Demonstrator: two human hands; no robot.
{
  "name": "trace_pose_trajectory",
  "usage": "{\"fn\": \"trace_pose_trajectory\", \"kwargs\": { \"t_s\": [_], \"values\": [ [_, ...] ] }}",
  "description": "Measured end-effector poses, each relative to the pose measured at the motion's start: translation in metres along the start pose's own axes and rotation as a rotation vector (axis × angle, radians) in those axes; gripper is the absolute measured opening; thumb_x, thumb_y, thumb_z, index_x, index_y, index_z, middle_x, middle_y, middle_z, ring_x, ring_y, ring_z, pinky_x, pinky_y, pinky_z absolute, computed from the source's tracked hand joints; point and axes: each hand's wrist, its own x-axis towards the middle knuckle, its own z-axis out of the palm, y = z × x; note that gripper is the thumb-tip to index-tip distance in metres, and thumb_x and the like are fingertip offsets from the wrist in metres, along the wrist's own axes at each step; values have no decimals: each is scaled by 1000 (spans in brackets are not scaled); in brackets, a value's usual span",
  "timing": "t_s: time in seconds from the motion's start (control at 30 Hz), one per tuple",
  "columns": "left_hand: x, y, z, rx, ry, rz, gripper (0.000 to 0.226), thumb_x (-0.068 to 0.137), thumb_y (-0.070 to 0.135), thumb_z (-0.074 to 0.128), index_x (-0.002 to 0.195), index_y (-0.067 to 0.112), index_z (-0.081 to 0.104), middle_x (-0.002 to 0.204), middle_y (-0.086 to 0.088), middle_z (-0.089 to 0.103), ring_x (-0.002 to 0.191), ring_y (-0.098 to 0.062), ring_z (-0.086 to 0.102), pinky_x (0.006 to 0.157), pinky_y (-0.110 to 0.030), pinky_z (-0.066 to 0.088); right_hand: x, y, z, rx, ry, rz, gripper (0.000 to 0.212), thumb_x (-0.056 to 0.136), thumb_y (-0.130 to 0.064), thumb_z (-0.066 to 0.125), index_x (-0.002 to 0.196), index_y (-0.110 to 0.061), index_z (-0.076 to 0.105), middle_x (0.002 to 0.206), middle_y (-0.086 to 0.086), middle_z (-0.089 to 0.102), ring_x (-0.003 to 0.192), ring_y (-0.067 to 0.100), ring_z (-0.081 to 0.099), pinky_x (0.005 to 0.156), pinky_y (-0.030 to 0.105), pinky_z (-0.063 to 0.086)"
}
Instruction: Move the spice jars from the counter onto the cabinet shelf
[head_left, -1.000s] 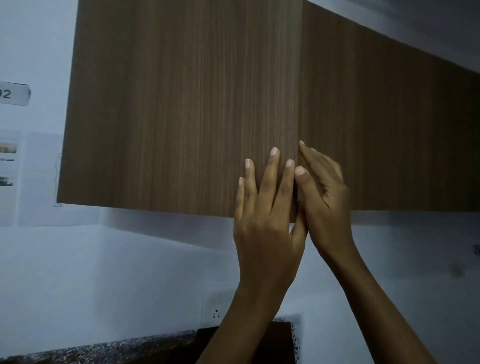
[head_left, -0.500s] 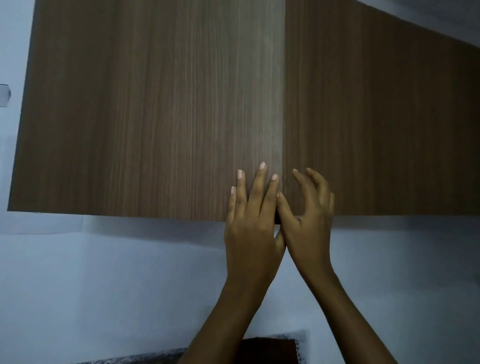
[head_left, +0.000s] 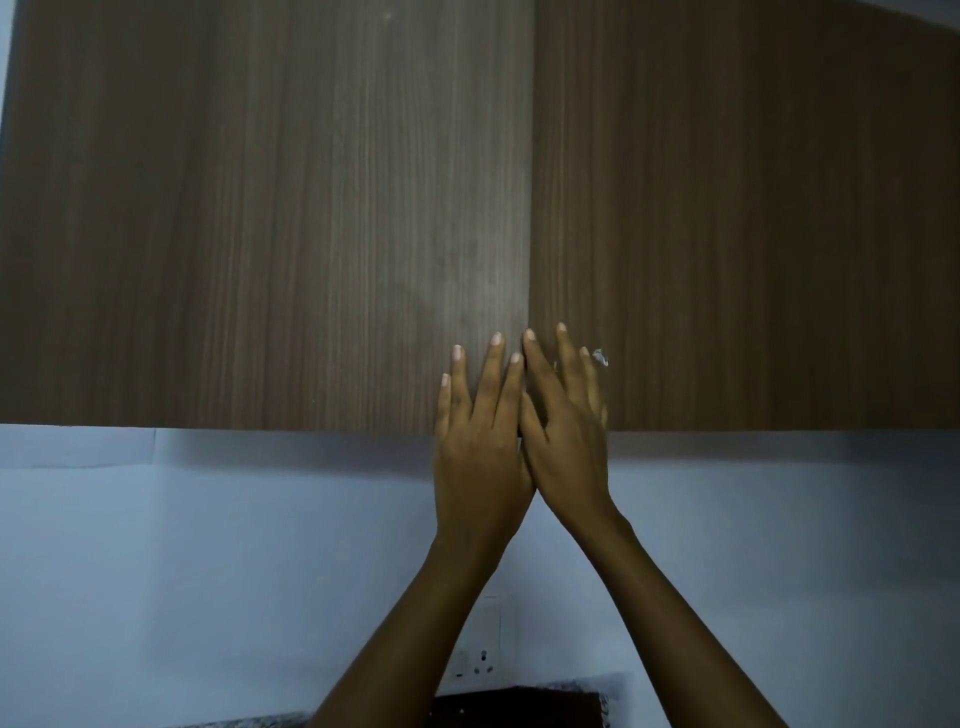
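Two brown wood-grain cabinet doors fill the upper view, both closed, meeting at a vertical seam. My left hand (head_left: 480, 436) lies flat with straight fingers on the lower right corner of the left door (head_left: 270, 218). My right hand (head_left: 563, 431) lies beside it on the lower left corner of the right door (head_left: 743, 218), fingers straight, a ring showing on one finger. The two hands touch each other at the seam. No spice jars are in view, and the shelf is hidden behind the doors.
A pale wall (head_left: 208, 571) runs below the cabinet, with a white socket plate (head_left: 480, 660) between my forearms. A strip of speckled counter (head_left: 260, 721) and a dark object (head_left: 514, 706) show at the bottom edge.
The view has shifted so the doors fill more of the frame. My right hand's fingers, curled half a second ago, now lie straight against the right door.
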Motion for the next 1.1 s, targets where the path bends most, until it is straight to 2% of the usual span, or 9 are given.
{"fn": "trace_pose_trajectory", "kwargs": {
  "t_s": [0.17, 0.3, 0.43, 0.57, 0.67, 0.8, 0.9, 1.03, 1.1],
  "values": [
    [-1, -10, 17, 84, -42, 17, 69, 88, 33, 60, 144, 7, 29, 153, -12, 25, 142, -36, 15, 114, -48, 19, 3, 15, 15, -114, -100, 2, 59, 84, -58, 2, 140, -42, -11, 149, -19, -22, 141, 13, -21, 109, 54, -11],
    [-7, -19, 29, 155, -112, 28, 72, 89, 41, 53, 145, 7, 25, 153, -13, 24, 142, -36, 14, 114, -48, 19, 5, 24, 31, -217, -168, 14, 60, 83, -55, -4, 138, -36, -22, 148, -10, -31, 138, 18, -29, 109, 59, -11],
    [-13, -25, 38, 220, -160, 34, 73, 89, 45, 49, 146, 6, 24, 154, -14, 23, 142, -35, 13, 114, -48, 20, 2, 33, 43, -313, -164, -12, 63, 86, -51, -2, 143, -27, -17, 151, -1, -26, 138, 22, -29, 108, 57, -14],
    [-14, -28, 42, 257, -194, 27, 75, 89, 47, 45, 146, 7, 19, 154, -14, 21, 142, -36, 13, 114, -48, 21, 4, 41, 50, -298, -161, -40, 61, 91, -49, 8, 142, -28, -17, 151, -2, -26, 138, 23, -27, 106, 54, -17],
    [-18, -30, 44, 275, -235, 18, 75, 89, 46, 45, 147, 6, 20, 154, -15, 20, 142, -36, 13, 113, -50, 24, 3, 45, 53, -322, -172, -64, 61, 90, -49, 5, 143, -29, -17, 151, -1, -25, 139, 24, -25, 107, 55, -15],
    [-19, -29, 41, 306, -255, 23, 73, 89, 47, 38, 147, 8, 16, 154, -14, 20, 142, -35, 14, 113, -49, 20, 0, 51, 57, -393, -103, -100, 61, 93, -46, 15, 147, -26, -1, 156, 9, -3, 143, 32, -5, 108, 57, -3],
    [-20, -27, 38, 349, -316, 17, 76, 89, 45, 46, 147, 7, 16, 155, -14, 16, 143, -35, 11, 114, -48, 19, 0, 55, 56, -410, -98, -119, 61, 93, -45, 16, 148, -21, 5, 156, 12, 4, 142, 35, 2, 107, 58, 3],
    [-24, -34, 25, 399, -456, 65, 86, 83, 38, 60, 148, 8, 11, 156, -13, 10, 144, -33, 6, 116, -45, 15, -15, 62, 52, -472, -210, -174, 72, 91, -58, 19, 148, -16, 11, 156, 16, 9, 142, 37, 6, 108, 59, 8],
    [-27, -37, 11, 404, -546, 100, 84, 88, 31, 54, 147, 12, -3, 157, -9, -4, 144, -29, -6, 118, -43, 4, -27, 66, 45, -437, -311, -198, 75, 88, -66, 12, 148, -22, 1, 156, 10, -5, 143, 33, -7, 109, 56, -2]
  ]
}}
